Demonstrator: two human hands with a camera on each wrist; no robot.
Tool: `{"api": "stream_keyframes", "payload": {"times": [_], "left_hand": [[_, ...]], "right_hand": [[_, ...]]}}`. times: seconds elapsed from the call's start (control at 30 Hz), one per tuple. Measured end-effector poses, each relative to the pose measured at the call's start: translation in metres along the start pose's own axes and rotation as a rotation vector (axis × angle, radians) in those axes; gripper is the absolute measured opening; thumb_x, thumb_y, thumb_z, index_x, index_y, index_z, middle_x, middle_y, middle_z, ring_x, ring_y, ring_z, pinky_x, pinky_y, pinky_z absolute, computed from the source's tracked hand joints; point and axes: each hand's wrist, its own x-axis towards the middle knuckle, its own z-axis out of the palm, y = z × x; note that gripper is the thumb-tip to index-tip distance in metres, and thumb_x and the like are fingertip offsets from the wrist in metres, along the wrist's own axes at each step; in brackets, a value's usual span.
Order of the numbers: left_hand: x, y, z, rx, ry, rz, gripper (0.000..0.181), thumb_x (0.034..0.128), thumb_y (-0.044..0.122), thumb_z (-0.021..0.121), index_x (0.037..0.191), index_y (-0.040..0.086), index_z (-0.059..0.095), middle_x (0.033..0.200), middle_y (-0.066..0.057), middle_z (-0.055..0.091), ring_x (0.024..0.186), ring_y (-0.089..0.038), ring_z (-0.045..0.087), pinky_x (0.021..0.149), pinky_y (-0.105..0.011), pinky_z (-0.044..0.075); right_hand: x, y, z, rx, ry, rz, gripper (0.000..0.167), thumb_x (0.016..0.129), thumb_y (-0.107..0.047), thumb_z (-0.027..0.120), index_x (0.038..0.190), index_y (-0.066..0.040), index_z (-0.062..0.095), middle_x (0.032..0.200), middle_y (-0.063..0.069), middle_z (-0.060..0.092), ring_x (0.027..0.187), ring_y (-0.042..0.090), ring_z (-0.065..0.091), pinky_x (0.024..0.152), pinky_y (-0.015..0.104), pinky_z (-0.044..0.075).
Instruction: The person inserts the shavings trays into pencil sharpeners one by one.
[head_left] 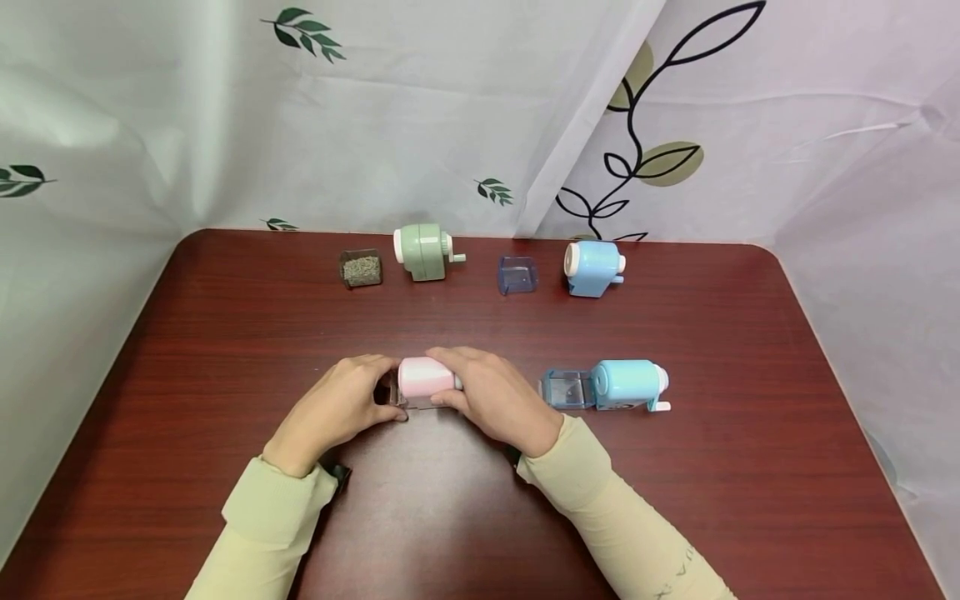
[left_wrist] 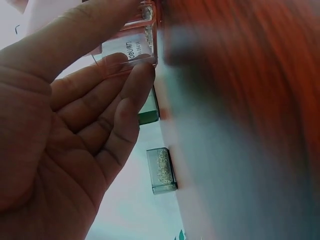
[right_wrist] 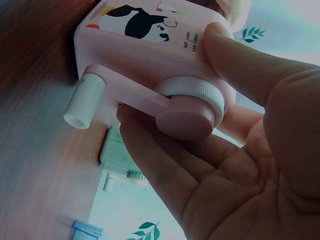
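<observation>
A pink hand-crank pencil sharpener (head_left: 424, 377) sits on the table between the hands. My right hand (head_left: 498, 396) grips its body from the crank side, thumb and fingers on opposite sides. The right wrist view shows a panda picture on the sharpener (right_wrist: 135, 50) and its crank handle (right_wrist: 86, 100) with a white knob. My left hand (head_left: 341, 408) pinches the clear shavings drawer (left_wrist: 132, 50) at the sharpener's left end between thumb and fingers. Pale bits show inside the drawer. How far it sits in the body is hidden by the hands.
At the back stand a green sharpener (head_left: 423, 252), a drawer of shavings (head_left: 361, 269), an empty blue drawer (head_left: 517, 275) and a blue sharpener (head_left: 593, 268). A light-blue sharpener (head_left: 628, 382) with its clear drawer (head_left: 567, 389) lies right of the right hand.
</observation>
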Motion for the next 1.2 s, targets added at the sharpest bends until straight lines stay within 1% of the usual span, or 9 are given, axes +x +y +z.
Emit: {"api": "stream_keyframes", "payload": {"times": [0.23,0.47,0.57,0.97,1.2], "left_hand": [[0.002,0.0,0.001,-0.003,0.0,0.001,0.052,0.0672,0.02,0.095,0.109,0.001,0.071,0.1,-0.005,0.071,0.088,-0.018,0.066,0.079,-0.039,0.055],[0.006,0.003,0.004,-0.023,0.004,0.014,0.041,0.0662,0.021,0.095,0.094,0.007,0.069,0.087,0.003,0.068,0.075,-0.014,0.062,0.07,-0.035,0.053],[0.007,0.004,0.004,-0.029,0.005,0.01,0.04,0.0654,0.02,0.096,0.093,0.008,0.069,0.087,0.003,0.068,0.075,-0.014,0.062,0.07,-0.035,0.053],[0.009,0.005,0.005,-0.03,0.002,-0.002,0.042,0.0667,0.02,0.095,0.095,0.006,0.068,0.088,0.001,0.069,0.077,-0.013,0.064,0.071,-0.035,0.054],[0.01,0.005,0.007,-0.03,-0.006,-0.015,0.048,0.067,0.021,0.095,0.103,0.003,0.068,0.095,-0.004,0.071,0.083,-0.017,0.066,0.074,-0.037,0.055]], "right_hand": [[0.0,0.0,0.0,-0.002,-0.01,0.006,0.05,0.094,-0.026,0.073,0.138,-0.006,0.06,0.131,0.008,0.065,0.12,0.019,0.061,0.101,0.037,0.049],[0.001,-0.001,0.0,-0.006,-0.011,0.003,0.049,0.094,-0.026,0.073,0.137,-0.006,0.06,0.131,0.008,0.065,0.121,0.019,0.061,0.101,0.036,0.049],[0.001,-0.001,0.0,-0.002,-0.011,0.002,0.05,0.094,-0.026,0.073,0.137,-0.006,0.06,0.131,0.008,0.065,0.121,0.019,0.061,0.101,0.036,0.049],[0.001,-0.001,-0.001,0.003,-0.007,-0.003,0.049,0.094,-0.026,0.073,0.137,-0.006,0.06,0.13,0.007,0.066,0.12,0.018,0.061,0.101,0.036,0.049],[0.001,-0.002,-0.001,0.001,-0.009,0.001,0.048,0.094,-0.025,0.073,0.137,-0.007,0.06,0.13,0.007,0.066,0.12,0.018,0.061,0.101,0.036,0.048]]}}
